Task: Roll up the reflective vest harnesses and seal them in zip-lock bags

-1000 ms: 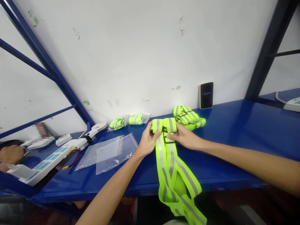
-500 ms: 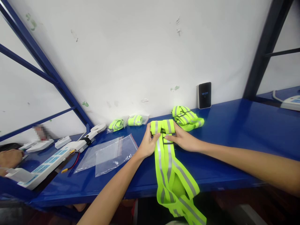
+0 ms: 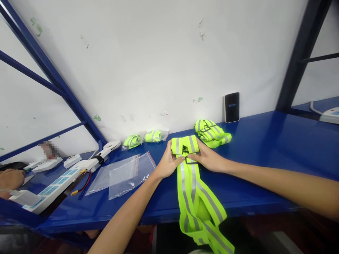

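A neon yellow reflective strap vest (image 3: 194, 190) with grey stripes lies across the blue shelf (image 3: 265, 148), and its long loops hang over the front edge. Its far end is folded into a short bundle. My left hand (image 3: 166, 163) grips the left side of that bundle, thumb pressed across the straps. My right hand (image 3: 209, 157) pinches the right side, close to a black buckle. Just behind my right hand lies a second folded vest (image 3: 213, 132).
Two bagged vests (image 3: 144, 137) lie by the wall. Clear zip bags (image 3: 124, 173) sit left of my hands. Further left are a small white fan (image 3: 109, 146), a white power strip (image 3: 50, 188) and another person's hand (image 3: 9, 180). A dark phone-like device (image 3: 232, 107) leans on the wall.
My thumbs have shifted inward over the straps and the folded end sits a little tighter. The view has barely moved.
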`<state>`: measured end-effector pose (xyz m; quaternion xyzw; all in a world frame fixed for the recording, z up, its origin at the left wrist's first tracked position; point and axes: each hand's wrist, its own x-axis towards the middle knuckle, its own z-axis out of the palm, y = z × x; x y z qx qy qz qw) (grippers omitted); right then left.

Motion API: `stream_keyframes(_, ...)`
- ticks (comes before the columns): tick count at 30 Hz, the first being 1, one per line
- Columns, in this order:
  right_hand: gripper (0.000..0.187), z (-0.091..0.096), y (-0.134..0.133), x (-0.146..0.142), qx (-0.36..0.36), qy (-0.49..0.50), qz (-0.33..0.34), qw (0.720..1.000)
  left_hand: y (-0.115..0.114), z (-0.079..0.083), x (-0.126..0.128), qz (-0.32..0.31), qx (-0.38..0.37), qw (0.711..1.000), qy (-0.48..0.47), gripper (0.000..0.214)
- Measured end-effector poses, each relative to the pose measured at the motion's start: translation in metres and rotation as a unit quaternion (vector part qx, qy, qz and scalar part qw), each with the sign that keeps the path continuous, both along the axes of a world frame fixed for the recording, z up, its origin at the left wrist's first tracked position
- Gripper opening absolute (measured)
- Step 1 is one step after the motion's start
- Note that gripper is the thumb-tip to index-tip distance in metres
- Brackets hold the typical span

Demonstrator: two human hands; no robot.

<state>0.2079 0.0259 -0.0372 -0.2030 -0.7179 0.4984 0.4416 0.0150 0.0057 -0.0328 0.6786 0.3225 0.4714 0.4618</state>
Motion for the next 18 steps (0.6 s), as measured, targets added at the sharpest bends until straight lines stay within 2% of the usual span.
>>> stream_keyframes(8, 0.045, 0.006, -0.006, 0.000, -0.035, -0.019, 0.003, 0.999, -0.002, 0.000, -0.001, -0.007, -0.020, 1.000, -0.014, 0.059)
stream_keyframes(14, 0.042, 0.012, -0.007, -0.002, -0.042, -0.022, -0.011, 0.999, 0.000, -0.001, 0.002, 0.020, -0.007, 0.998, -0.051, 0.054)
stream_keyframes(18, 0.039, 0.016, -0.010, -0.005, -0.085, -0.017, -0.022, 0.996, 0.002, -0.002, 0.003, 0.042, -0.001, 0.997, -0.065, 0.052)
